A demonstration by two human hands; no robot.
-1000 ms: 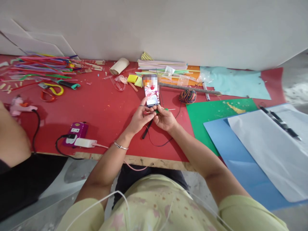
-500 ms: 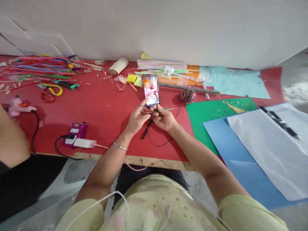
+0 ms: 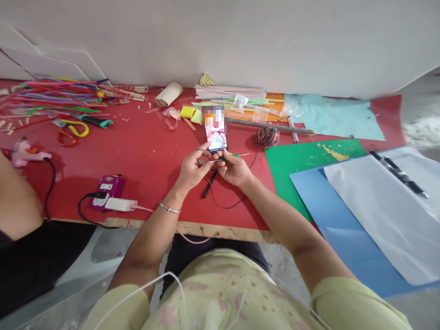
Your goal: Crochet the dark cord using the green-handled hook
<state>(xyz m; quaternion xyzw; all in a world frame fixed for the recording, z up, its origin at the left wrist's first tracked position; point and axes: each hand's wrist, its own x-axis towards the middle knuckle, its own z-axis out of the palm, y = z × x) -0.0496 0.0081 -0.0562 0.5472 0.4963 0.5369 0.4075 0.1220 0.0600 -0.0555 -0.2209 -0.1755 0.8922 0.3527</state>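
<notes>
One slim, green-handled rod (image 3: 236, 156) sits pinched in the right hand (image 3: 237, 171).

I hold one thin green-handled hook (image 3: 237, 156), nearly level; dark yarn (image 3: 225, 208) curves below; the multicoloured ball (image 3: 267, 137) lies rightward.

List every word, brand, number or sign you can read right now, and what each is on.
No text is readable.
Phone screen: small marks, too blurred to read; its upper part is pixelated.
Purple socket box: a yellowish oval label, too small to read.
White marker: any print is too small to make out.
Green handle in the right hand: no lettering discernible.
</notes>
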